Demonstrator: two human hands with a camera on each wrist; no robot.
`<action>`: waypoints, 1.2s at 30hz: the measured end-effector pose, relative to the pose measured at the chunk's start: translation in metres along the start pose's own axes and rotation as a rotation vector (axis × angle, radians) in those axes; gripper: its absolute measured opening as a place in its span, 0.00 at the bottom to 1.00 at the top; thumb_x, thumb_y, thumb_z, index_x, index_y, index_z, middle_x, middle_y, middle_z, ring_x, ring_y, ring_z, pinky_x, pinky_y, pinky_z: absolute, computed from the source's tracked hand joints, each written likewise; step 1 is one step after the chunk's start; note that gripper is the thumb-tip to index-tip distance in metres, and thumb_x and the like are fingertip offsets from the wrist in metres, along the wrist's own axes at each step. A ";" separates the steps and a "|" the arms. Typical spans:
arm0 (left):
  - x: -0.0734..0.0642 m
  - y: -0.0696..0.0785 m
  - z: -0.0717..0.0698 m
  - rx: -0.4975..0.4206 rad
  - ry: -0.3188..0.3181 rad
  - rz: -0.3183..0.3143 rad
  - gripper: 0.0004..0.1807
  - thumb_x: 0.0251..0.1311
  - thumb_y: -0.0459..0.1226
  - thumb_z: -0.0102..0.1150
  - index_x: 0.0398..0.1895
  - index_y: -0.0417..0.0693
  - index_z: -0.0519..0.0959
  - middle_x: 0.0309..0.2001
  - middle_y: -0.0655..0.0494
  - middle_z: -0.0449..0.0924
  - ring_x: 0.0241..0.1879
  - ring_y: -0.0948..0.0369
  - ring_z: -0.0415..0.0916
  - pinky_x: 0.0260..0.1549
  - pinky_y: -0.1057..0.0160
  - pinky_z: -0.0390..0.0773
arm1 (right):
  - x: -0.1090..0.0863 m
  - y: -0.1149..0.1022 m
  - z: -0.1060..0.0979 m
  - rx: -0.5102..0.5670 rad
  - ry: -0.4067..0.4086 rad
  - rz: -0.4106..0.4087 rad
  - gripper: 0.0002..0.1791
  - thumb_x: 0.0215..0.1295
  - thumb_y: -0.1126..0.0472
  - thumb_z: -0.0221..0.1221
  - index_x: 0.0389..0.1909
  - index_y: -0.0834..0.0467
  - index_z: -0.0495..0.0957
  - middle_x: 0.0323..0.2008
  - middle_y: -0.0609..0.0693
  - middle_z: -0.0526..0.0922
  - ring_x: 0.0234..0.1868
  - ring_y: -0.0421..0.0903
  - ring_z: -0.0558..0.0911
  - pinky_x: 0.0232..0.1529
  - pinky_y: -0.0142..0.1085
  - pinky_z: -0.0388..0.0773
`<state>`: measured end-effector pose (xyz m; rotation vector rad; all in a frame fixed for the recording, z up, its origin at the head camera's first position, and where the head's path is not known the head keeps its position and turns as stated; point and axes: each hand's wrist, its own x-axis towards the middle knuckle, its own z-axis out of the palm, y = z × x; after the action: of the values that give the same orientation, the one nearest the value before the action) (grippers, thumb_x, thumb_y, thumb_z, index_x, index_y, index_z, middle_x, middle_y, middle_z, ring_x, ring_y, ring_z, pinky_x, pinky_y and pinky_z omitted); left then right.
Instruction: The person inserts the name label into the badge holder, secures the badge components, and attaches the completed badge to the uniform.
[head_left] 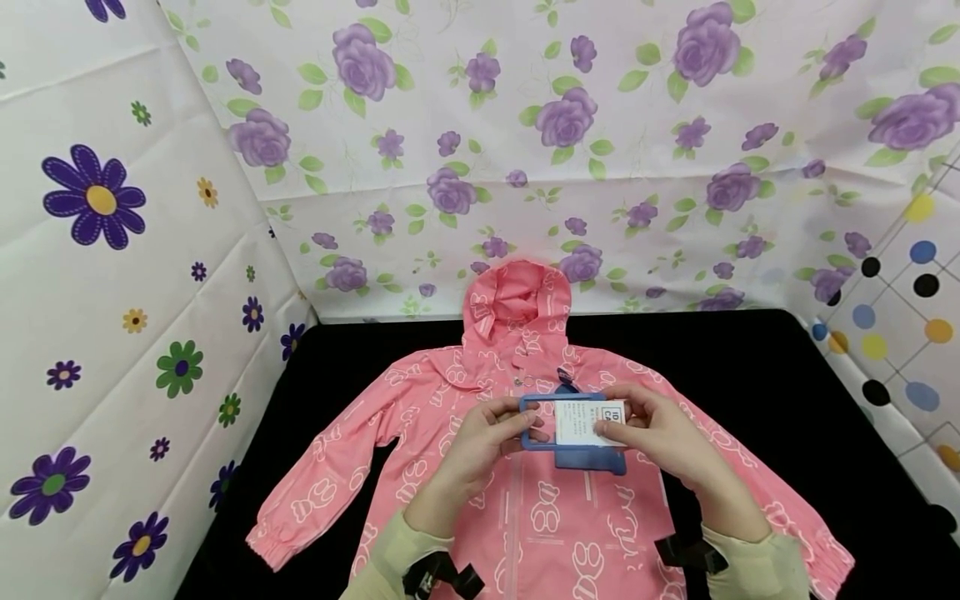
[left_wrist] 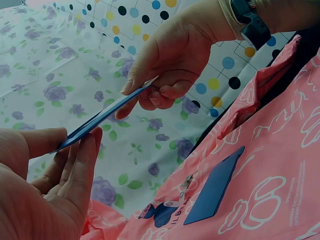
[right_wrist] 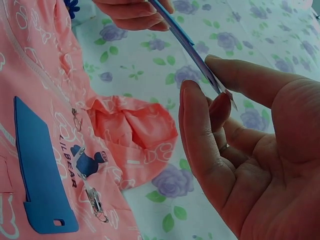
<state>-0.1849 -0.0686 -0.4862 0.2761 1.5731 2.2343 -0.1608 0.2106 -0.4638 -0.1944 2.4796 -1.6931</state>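
My left hand (head_left: 480, 437) pinches the left end of a blue card-holder frame (head_left: 540, 447) between thumb and fingers. A white card (head_left: 576, 423), printed with text and the letters "ID", lies across the frame's right part. My right hand (head_left: 660, 433) pinches the card's right end, thumb on top. In the left wrist view the frame (left_wrist: 95, 120) appears edge-on, tilted, with the card's white edge along it. How far the card sits inside the frame, I cannot tell. Below, a flat blue panel (right_wrist: 42, 170) with a small slot lies on the pink jacket (head_left: 431, 417).
The hooded jacket is spread on a black table (head_left: 720, 358), sleeves out to both sides. A metal clip (right_wrist: 94, 200) lies on it beside a dark blue shape (right_wrist: 90, 162) and printed lettering. Flower-patterned cloth (head_left: 420, 208) stands behind; dotted cloth (head_left: 900, 333) hangs at right.
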 end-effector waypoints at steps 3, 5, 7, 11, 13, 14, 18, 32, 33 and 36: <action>0.000 -0.001 0.001 0.008 0.000 -0.004 0.17 0.76 0.29 0.61 0.61 0.24 0.76 0.40 0.51 0.87 0.38 0.59 0.90 0.46 0.59 0.89 | 0.001 0.001 0.001 -0.011 0.007 0.003 0.31 0.67 0.54 0.75 0.67 0.61 0.77 0.31 0.57 0.73 0.29 0.49 0.80 0.33 0.40 0.87; 0.000 -0.001 0.001 0.016 -0.002 -0.007 0.17 0.75 0.30 0.61 0.60 0.24 0.77 0.40 0.51 0.88 0.39 0.60 0.90 0.47 0.59 0.89 | 0.002 0.001 0.002 -0.026 0.015 0.004 0.31 0.66 0.54 0.75 0.66 0.60 0.78 0.31 0.56 0.74 0.29 0.48 0.78 0.30 0.37 0.84; 0.000 -0.002 0.002 0.022 -0.007 -0.007 0.18 0.75 0.30 0.62 0.60 0.25 0.77 0.40 0.52 0.88 0.39 0.60 0.90 0.47 0.59 0.89 | 0.002 0.001 0.003 -0.032 0.018 0.004 0.30 0.66 0.53 0.76 0.65 0.60 0.79 0.32 0.56 0.75 0.29 0.48 0.79 0.29 0.35 0.82; 0.000 -0.003 0.003 0.025 -0.009 -0.007 0.18 0.75 0.30 0.62 0.60 0.25 0.77 0.40 0.51 0.88 0.39 0.60 0.89 0.46 0.60 0.89 | 0.003 0.001 0.004 -0.033 0.011 -0.001 0.30 0.66 0.53 0.75 0.64 0.60 0.79 0.35 0.55 0.80 0.31 0.49 0.82 0.30 0.37 0.84; 0.001 -0.004 0.004 0.028 -0.002 -0.013 0.18 0.74 0.30 0.63 0.60 0.25 0.78 0.41 0.51 0.88 0.39 0.61 0.89 0.46 0.60 0.89 | 0.004 0.002 0.005 -0.032 0.008 -0.006 0.30 0.67 0.53 0.75 0.64 0.61 0.79 0.37 0.55 0.83 0.33 0.50 0.84 0.32 0.39 0.86; 0.001 -0.004 0.004 0.031 0.001 -0.016 0.18 0.73 0.30 0.64 0.60 0.25 0.78 0.41 0.50 0.88 0.39 0.61 0.89 0.45 0.60 0.89 | 0.004 0.002 0.006 -0.033 0.009 -0.007 0.30 0.67 0.53 0.75 0.65 0.61 0.79 0.37 0.55 0.83 0.33 0.50 0.84 0.32 0.40 0.86; 0.001 -0.006 0.005 0.044 0.012 -0.034 0.18 0.72 0.30 0.66 0.59 0.26 0.79 0.42 0.49 0.88 0.38 0.61 0.88 0.43 0.61 0.89 | 0.005 0.004 0.008 -0.028 0.008 -0.014 0.31 0.66 0.53 0.75 0.65 0.63 0.79 0.39 0.55 0.84 0.35 0.50 0.86 0.34 0.42 0.88; 0.003 -0.009 0.005 0.028 0.039 -0.048 0.14 0.70 0.30 0.66 0.54 0.29 0.80 0.41 0.51 0.87 0.37 0.61 0.86 0.41 0.62 0.89 | 0.004 0.001 0.009 -0.076 0.062 -0.013 0.27 0.67 0.52 0.75 0.62 0.61 0.81 0.30 0.53 0.70 0.26 0.45 0.71 0.24 0.32 0.69; 0.003 -0.009 0.006 0.024 0.040 -0.049 0.14 0.70 0.29 0.66 0.54 0.29 0.80 0.40 0.51 0.87 0.37 0.61 0.86 0.41 0.62 0.89 | 0.004 0.001 0.008 -0.072 0.062 -0.014 0.27 0.68 0.53 0.74 0.62 0.61 0.81 0.31 0.53 0.72 0.27 0.45 0.73 0.25 0.32 0.72; 0.002 -0.007 0.006 0.013 0.043 -0.052 0.14 0.71 0.29 0.66 0.55 0.29 0.80 0.40 0.52 0.88 0.37 0.61 0.87 0.41 0.62 0.89 | 0.002 0.001 0.005 -0.045 0.054 -0.014 0.27 0.71 0.53 0.71 0.64 0.63 0.79 0.36 0.54 0.77 0.31 0.48 0.81 0.31 0.37 0.84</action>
<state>-0.1831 -0.0605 -0.4906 0.1900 1.5992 2.2049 -0.1618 0.2058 -0.4664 -0.1726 2.5630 -1.6707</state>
